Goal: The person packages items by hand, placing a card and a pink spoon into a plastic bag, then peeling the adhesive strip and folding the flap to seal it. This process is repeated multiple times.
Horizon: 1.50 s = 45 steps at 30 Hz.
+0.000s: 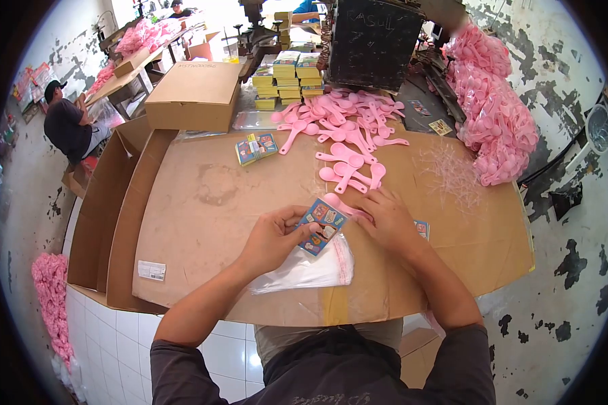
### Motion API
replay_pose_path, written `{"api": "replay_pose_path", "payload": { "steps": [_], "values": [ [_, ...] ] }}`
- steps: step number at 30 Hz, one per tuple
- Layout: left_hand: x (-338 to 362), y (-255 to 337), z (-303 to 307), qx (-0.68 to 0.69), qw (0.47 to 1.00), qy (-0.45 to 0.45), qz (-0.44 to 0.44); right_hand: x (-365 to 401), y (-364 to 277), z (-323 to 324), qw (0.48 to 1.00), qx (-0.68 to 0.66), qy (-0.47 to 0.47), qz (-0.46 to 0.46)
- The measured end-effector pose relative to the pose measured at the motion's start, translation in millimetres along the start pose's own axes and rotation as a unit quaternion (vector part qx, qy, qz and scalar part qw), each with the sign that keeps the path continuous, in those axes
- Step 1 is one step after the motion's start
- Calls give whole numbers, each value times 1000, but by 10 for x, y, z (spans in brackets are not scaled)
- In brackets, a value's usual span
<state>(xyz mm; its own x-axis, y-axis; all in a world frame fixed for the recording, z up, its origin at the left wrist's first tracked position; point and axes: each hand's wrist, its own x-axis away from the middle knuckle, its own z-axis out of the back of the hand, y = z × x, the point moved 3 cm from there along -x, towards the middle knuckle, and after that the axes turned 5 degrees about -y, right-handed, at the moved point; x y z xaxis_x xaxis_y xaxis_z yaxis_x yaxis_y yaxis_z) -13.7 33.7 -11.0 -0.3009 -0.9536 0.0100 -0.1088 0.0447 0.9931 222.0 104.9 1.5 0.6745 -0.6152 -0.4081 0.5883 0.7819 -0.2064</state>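
My left hand [275, 235] is closed on a blue printed card [323, 225] with small colourful pictures, thumb across its face. My right hand [390, 217] has its fingers closed at the handle end of a pink measuring spoon [344, 204], whose bowl reaches behind the card's upper corner. Under the card lies a stack of clear plastic bags [311, 271]. Another blue card [421, 229] shows partly beside my right wrist. Beyond my hands spreads a pile of pink spoons [348, 118]. A small stack of cards [256, 148] rests to the left.
Cardboard [203, 236] covers the table. A closed carton [192, 96] stands at the back left, near stacked card bundles [287, 77] and a black box [368, 47]. Bagged pink spoons [490, 101] hang at the right; clear strips [456, 175] lie nearby. A co-worker [71, 125] sits far left.
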Motion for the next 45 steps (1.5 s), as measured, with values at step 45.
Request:
{"api": "replay_pose_path", "payload": {
  "steps": [45],
  "values": [
    [114,67,-249,14,983,-182,6,-158,-735,277,582,-795,-172,-17]
  ]
}}
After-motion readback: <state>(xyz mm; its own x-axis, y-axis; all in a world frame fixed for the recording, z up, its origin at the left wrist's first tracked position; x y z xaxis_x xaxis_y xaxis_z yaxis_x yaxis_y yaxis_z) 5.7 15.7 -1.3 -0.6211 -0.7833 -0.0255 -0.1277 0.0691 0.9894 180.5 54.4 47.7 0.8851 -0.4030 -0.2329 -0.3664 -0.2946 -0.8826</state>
